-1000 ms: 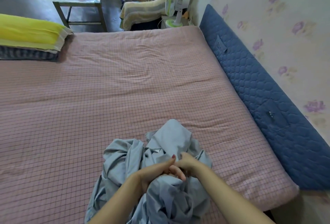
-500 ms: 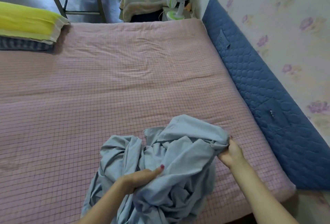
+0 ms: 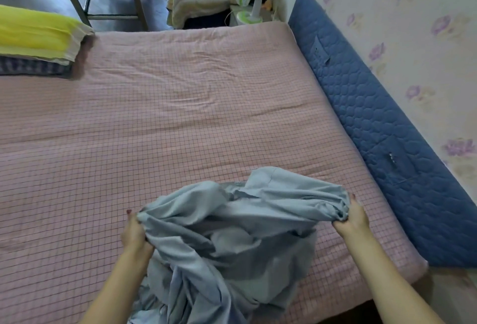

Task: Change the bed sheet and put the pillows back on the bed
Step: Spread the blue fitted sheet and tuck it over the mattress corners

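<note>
Fingers of the left hand [image 3: 134, 233] and right hand [image 3: 353, 216] pinch the grey-blue sheet's [image 3: 232, 233] edge stretched between them, bed [image 3: 180, 117] lying beyond.

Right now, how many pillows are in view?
2, stacked at the bed's far left edge: the yellow pillow lies on the dark checked pillow. Both are cut off by the frame, so more may sit beyond it.

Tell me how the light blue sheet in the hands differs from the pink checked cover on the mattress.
The light blue sheet is plain; the pink checked cover carries a thin dark grid. The blue sheet is bunched and partly lifted, an edge stretched between the left hand and right hand; the pink cover lies spread flat over the whole bed, with only slight creases. The blue sheet takes up just the near edge; the pink cover fills the bed. Both are bed linens.
</note>
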